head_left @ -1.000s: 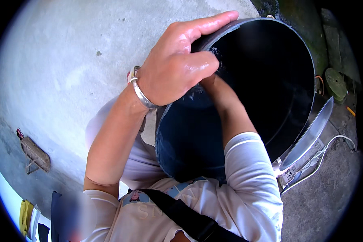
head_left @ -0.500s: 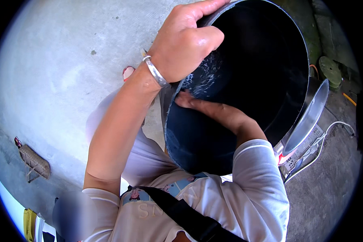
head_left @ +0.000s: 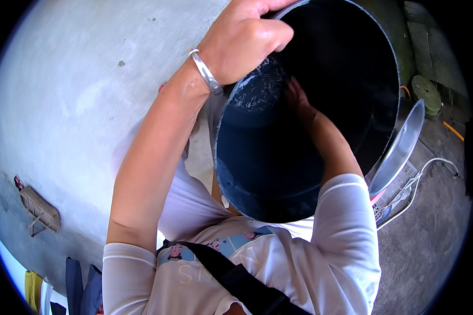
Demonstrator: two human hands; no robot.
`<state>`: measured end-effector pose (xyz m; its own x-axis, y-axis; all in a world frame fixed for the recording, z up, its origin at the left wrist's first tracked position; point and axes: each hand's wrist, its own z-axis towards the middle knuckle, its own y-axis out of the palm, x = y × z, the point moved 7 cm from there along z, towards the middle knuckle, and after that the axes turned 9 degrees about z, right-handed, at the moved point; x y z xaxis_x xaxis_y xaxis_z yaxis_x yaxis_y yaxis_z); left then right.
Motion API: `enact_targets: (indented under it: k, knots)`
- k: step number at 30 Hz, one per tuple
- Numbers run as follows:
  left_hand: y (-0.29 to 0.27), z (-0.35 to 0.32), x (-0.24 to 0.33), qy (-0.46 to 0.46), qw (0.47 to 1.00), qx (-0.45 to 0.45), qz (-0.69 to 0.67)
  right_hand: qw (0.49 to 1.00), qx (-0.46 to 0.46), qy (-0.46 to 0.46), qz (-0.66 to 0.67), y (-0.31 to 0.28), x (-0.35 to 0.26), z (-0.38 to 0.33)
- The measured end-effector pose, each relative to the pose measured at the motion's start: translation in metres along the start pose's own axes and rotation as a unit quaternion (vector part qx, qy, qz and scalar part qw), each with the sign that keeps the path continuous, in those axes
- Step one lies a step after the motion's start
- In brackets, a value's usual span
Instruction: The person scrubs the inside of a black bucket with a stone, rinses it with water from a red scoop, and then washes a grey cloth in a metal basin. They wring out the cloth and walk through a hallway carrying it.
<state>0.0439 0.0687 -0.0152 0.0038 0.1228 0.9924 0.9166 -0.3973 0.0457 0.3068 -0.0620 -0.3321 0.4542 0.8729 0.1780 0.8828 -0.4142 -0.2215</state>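
Observation:
A large black bucket (head_left: 257, 173) is tilted in front of me, its round mouth facing up toward me. My left hand (head_left: 245, 35), with a silver bangle at the wrist, is closed on the bucket's upper-left rim. Inside the bucket reaches my right hand (head_left: 298, 96), its fingers stretched out and partly lost in the dark. Close by, light ripples or glints, apparently of water, show on the inner wall. Whatever lies deeper in the bucket is too dark to make out.
A shiny metal basin (head_left: 399, 149) leans at the bucket's right, beside a white rack (head_left: 404, 210). Farther right are a green round object (head_left: 427, 95) and an orange stick (head_left: 453, 130). A small woven stool (head_left: 40, 207) stands far left on the concrete floor (head_left: 89, 94).
My right hand has moved from the bucket's left inner wall up and right, deeper toward the dark middle. My left hand keeps its hold on the rim, shifting slightly upward.

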Motion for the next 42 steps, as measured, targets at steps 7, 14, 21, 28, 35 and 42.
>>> enact_targets:
  k: [7,14,21,28,35,42]
  knots:
    - [-0.002,-0.004,0.005,0.027,0.996,0.012,-0.085,0.936,0.109,0.218,0.254,-0.01,-0.014,0.06]
    - [0.005,-0.003,0.009,-0.024,0.992,0.006,-0.127,0.73,0.291,-0.069,0.615,-0.123,-0.135,0.161]
    - [0.001,-0.004,-0.002,-0.058,0.989,-0.027,-0.132,0.851,0.384,0.14,0.33,-0.111,0.035,0.092]
    - [0.007,0.004,-0.003,-0.035,0.983,0.027,-0.176,0.865,-0.023,0.247,0.435,-0.004,-0.097,0.077]
    - [0.001,-0.001,0.007,-0.027,0.992,-0.004,-0.121,0.791,0.38,-0.031,0.479,-0.183,-0.06,0.096]
    - [-0.002,0.001,0.004,-0.054,0.985,-0.049,-0.155,0.853,0.238,0.234,0.401,-0.079,0.053,0.13]
